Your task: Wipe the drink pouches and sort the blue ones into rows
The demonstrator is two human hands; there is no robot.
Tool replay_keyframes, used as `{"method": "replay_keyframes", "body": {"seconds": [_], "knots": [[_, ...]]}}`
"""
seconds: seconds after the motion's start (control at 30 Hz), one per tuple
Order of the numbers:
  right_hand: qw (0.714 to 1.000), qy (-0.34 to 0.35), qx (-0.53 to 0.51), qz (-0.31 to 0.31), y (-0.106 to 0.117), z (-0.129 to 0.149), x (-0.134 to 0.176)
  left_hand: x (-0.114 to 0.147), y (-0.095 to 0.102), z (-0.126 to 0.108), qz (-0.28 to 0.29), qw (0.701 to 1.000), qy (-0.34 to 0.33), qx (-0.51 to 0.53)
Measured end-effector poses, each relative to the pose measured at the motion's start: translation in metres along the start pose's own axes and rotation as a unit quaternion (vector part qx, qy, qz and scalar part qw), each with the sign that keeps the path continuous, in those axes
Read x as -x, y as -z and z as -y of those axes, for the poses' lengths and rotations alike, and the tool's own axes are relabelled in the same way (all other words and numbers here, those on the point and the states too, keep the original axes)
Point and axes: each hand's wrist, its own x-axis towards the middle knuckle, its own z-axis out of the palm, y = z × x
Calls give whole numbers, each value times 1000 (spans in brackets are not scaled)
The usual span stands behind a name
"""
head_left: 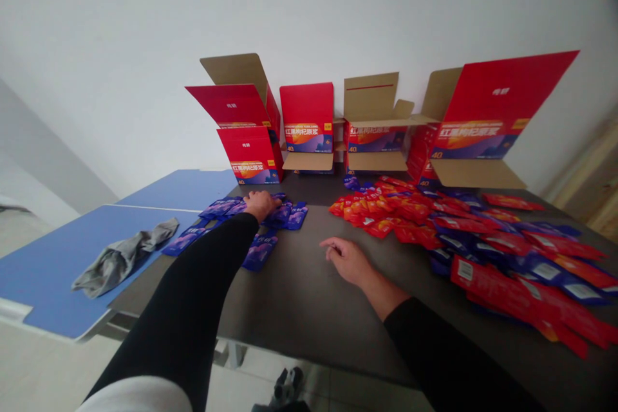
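Purple sachets point(295, 216) are lying grouped on the table point(299, 309)'s left, seemingly the separated part, where the left hand point(261, 204) is resting on them, though whether its grip is pinching one I cannot tell. The right hand point(347, 259) is holding nothing, its grip released and fingers loosely curled. Red sachets point(376, 203) are lying mixed with more purple ones rightward, apparently unsorted, while goji-juice cartons point(309, 132) are standing behind with flaps open, unsealed.

From the bare middle of the flat dark grey bench point(290, 299), a lane runs toward twelve o'clock until open red cardboard cartons point(309, 106) block it. Heaped glossy red-and-blue pouches point(410, 206) obstruct two to three; flat purple-blue pouches point(261, 252) obstruct eleven.
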Motion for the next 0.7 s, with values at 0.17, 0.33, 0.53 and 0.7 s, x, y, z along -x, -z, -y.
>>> {"method": "replay_keyframes", "body": {"seconds": [0.17,0.33,0.53,0.7], "knots": [[1000,-3,12,-1,0,0,-1,18,7,8,-71,997,9,6],[1000,6,15,-5,0,1,-1,46,3,17,-92,996,-7,-15],[1000,6,20,-1,1,3,-2,73,-8,22,-87,995,-22,-35],[1000,4,19,-1,0,0,-3,80,-7,21,-56,998,-1,-24]]}}
